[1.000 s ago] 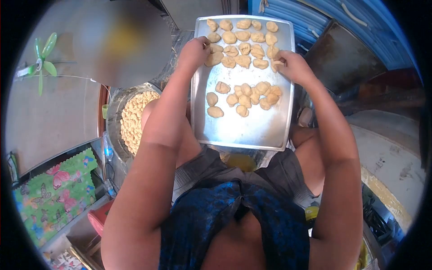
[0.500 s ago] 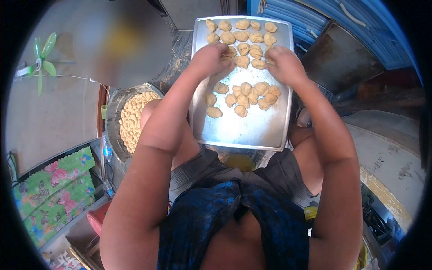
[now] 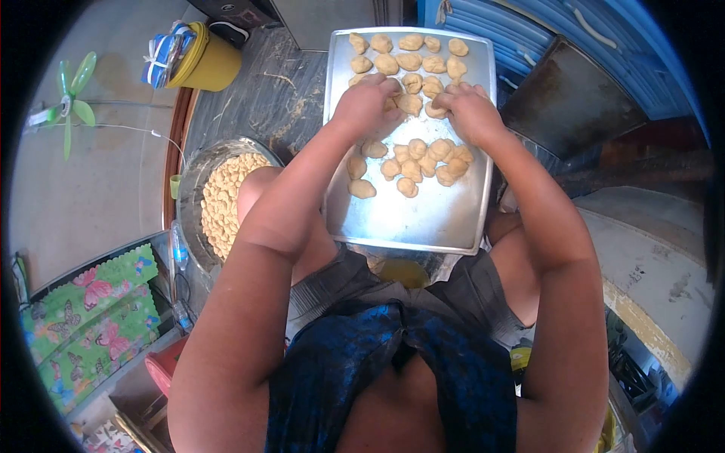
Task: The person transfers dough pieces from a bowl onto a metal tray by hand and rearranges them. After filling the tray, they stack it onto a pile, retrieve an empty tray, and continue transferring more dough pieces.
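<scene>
A shiny metal tray rests over my lap, tilted slightly, with rows of pale dough pieces on its far half. Closer to me, several more dough pieces lie bunched together, and a few sit at the tray's left side. My left hand is over the left of the nearest row, its fingers curled round a dough piece that they mostly cover. At the right end of that row, my right hand has its bent fingertips closed on another dough piece.
A large metal basin full of small dough lumps stands on the floor by my left knee. Beyond it is a yellow bucket. A dark flat sheet leans against blue panels at the right. A green fan is far left.
Both hands have shifted inward along the row, the right one further, onto the dough. A blurred grey and yellow shape at the upper left is gone, uncovering the yellow bucket and floor.
</scene>
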Tool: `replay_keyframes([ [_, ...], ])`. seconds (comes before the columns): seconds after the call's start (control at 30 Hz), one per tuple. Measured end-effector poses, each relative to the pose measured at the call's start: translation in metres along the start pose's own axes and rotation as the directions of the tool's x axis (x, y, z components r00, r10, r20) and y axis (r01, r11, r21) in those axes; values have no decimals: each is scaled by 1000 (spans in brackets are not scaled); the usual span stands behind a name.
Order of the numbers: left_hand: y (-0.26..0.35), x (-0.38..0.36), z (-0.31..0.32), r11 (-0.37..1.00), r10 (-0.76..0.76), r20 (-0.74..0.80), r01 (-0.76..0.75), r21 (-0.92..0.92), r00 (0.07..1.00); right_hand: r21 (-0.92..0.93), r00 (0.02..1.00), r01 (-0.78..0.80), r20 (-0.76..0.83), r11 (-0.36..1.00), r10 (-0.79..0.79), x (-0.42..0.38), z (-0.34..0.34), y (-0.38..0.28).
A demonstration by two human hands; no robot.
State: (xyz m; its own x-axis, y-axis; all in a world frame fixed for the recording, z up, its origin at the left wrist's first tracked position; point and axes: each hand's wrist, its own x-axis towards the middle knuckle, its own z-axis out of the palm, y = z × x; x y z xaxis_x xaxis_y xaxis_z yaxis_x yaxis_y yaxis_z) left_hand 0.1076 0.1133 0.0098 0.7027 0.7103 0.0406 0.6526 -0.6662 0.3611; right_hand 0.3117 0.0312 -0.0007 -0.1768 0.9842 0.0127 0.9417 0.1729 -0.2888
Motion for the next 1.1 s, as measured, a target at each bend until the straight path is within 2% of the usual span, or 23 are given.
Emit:
replay_keyframes([
  [0.03,0,-1,3,993,112,-74,-114,-23,991,12,1000,-3,-10,1000,3,0,1,0],
  [0.2,5,-1,12,989,149,-32,-149,25,988,-20,999,-22,26,1000,22,2,-4,-3],
  [0.3,7,-1,11,990,141,-20,-141,31,990,28,999,29,39,999,-31,3,-14,-3],
  [0.37,7,-1,11,995,94,-2,-94,36,996,144,992,-114,-38,983,120,9,-18,0],
  [0.4,7,-1,13,995,92,-3,-92,36,996,143,992,-112,-37,983,118,13,-15,5],
  [0.47,7,0,16,998,51,-10,-51,38,999,206,966,-153,-176,967,191,21,-5,13],
  [0.6,11,-1,14,1000,25,-32,-24,17,999,154,945,-135,-276,979,173,31,3,22],
  [0.67,10,-1,14,998,58,-99,-60,-15,993,78,920,-176,-343,981,192,35,5,24],
  [0.7,9,0,14,998,56,-101,-58,-16,993,76,920,-174,-343,982,190,38,5,26],
  [0.77,7,0,14,986,165,-98,-168,-21,981,142,889,-343,-269,929,370,45,5,31],
  [0.8,6,-1,14,986,162,-98,-165,-22,982,141,891,-342,-266,929,368,47,6,32],
  [0.87,5,-1,15,974,221,-135,-226,-19,966,267,855,-417,-210,869,475,50,6,37],
  [1.0,6,-2,15,974,222,-114,-227,-25,968,295,878,-400,-147,868,455,52,0,48],
  [1.07,11,-2,11,970,228,3,-227,-90,974,273,897,-342,-191,899,399,50,-4,48],
  [1.1,11,-3,14,970,227,1,-226,-94,974,269,898,-342,-189,900,398,49,-5,47],
])
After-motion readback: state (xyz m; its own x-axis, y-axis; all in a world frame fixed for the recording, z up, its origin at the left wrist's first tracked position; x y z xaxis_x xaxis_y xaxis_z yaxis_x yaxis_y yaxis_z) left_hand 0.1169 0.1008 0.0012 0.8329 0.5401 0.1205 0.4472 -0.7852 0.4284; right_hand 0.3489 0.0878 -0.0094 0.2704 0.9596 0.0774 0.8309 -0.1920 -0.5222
